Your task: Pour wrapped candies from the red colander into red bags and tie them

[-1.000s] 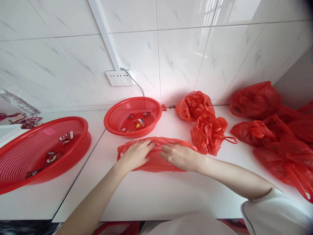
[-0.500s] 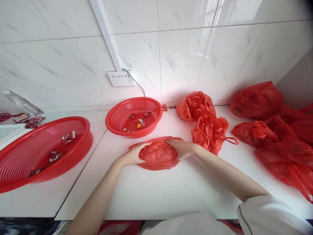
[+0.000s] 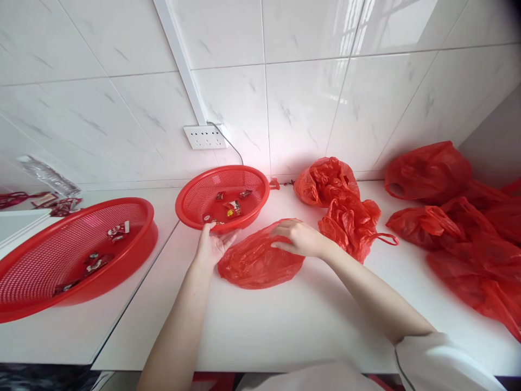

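A red plastic bag lies spread on the white table in front of me. My right hand rests over its upper right part, fingers bent over the film; whether they pinch it is hard to see. My left hand, fingers apart and holding nothing, is at the bag's left edge, just below the front rim of the small red basket. Several small wrapped packets lie inside that basket.
A larger red basket with a few packets stands at the left. Crumpled red bags lie right of my right hand, and filled red bags at the far right. A socket strip is on the tiled wall.
My left hand has come out of the bag's opening and moved up and left toward the small basket. My right hand has shifted slightly over the bag, whose round opening has collapsed.
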Demonstrator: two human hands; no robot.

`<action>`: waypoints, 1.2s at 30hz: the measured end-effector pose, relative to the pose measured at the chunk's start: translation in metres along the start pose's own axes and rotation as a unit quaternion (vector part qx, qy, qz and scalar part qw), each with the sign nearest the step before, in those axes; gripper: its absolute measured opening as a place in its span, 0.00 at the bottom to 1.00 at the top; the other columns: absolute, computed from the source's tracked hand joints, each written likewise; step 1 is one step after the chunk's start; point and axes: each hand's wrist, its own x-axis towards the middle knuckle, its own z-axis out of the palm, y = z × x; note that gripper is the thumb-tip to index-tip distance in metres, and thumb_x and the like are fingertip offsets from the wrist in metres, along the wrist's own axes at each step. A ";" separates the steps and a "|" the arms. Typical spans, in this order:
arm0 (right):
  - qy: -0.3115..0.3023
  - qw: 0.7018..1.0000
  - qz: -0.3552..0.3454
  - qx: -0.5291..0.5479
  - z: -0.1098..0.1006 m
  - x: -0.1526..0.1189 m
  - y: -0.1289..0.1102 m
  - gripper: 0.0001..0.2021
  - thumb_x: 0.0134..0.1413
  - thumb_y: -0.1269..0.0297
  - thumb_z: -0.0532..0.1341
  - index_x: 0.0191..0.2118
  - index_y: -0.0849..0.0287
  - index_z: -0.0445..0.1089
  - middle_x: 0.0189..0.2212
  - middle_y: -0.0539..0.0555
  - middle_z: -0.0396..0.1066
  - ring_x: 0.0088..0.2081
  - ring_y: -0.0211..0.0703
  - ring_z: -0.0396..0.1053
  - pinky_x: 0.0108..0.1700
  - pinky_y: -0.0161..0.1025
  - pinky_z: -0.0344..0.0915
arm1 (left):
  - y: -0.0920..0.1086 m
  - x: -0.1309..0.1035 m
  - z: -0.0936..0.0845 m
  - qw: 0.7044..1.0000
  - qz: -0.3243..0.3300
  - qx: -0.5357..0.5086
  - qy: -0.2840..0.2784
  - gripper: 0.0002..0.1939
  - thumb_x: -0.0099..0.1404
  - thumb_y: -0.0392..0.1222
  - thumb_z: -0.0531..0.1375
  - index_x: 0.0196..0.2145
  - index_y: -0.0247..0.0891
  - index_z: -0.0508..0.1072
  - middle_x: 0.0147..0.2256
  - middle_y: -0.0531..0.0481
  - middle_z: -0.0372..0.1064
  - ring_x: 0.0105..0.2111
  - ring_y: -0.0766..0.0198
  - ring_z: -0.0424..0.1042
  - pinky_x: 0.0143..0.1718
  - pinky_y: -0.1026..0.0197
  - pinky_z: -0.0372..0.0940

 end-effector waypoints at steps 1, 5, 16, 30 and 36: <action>0.012 1.000 -0.009 0.005 -0.008 0.004 -0.005 0.14 0.65 0.58 0.56 0.48 0.59 0.73 0.42 0.59 0.76 0.43 0.48 0.73 0.48 0.46 0.67 | 0.001 0.001 0.002 1.000 0.001 -0.018 0.003 0.21 0.62 0.46 0.55 0.48 0.30 0.68 0.44 0.30 0.74 0.46 0.48 0.76 0.42 0.55 0.74; 0.080 0.996 -0.010 0.038 -0.037 0.014 -0.022 0.12 0.65 0.61 0.56 0.48 0.59 0.73 0.42 0.57 0.77 0.42 0.45 0.74 0.47 0.42 0.68 | -0.005 0.005 0.010 0.997 0.022 -0.052 0.044 0.17 0.56 0.38 0.55 0.44 0.31 0.69 0.43 0.31 0.73 0.44 0.46 0.77 0.41 0.49 0.74; 0.125 0.986 0.055 0.099 -0.055 0.011 -0.009 0.11 0.64 0.61 0.57 0.44 0.58 0.75 0.39 0.53 0.78 0.37 0.41 0.75 0.38 0.36 0.69 | -0.030 -0.017 0.015 0.989 0.144 -0.021 -0.006 0.07 0.56 0.35 0.55 0.34 0.34 0.70 0.38 0.43 0.74 0.41 0.53 0.75 0.46 0.45 0.73; 0.115 0.989 0.096 0.020 -0.046 0.013 0.006 0.10 0.65 0.62 0.56 0.44 0.57 0.74 0.40 0.55 0.76 0.41 0.43 0.74 0.44 0.39 0.68 | -0.056 -0.025 0.026 0.988 0.130 0.040 -0.066 0.12 0.49 0.41 0.61 0.33 0.32 0.73 0.34 0.43 0.75 0.43 0.45 0.75 0.41 0.42 0.74; 0.084 0.993 0.079 -0.035 -0.014 0.030 0.004 0.12 0.64 0.62 0.57 0.49 0.59 0.71 0.46 0.59 0.74 0.47 0.46 0.71 0.50 0.44 0.65 | -0.061 -0.030 0.031 0.985 0.150 0.061 -0.067 0.14 0.49 0.41 0.62 0.35 0.33 0.74 0.35 0.43 0.76 0.43 0.45 0.75 0.37 0.45 0.75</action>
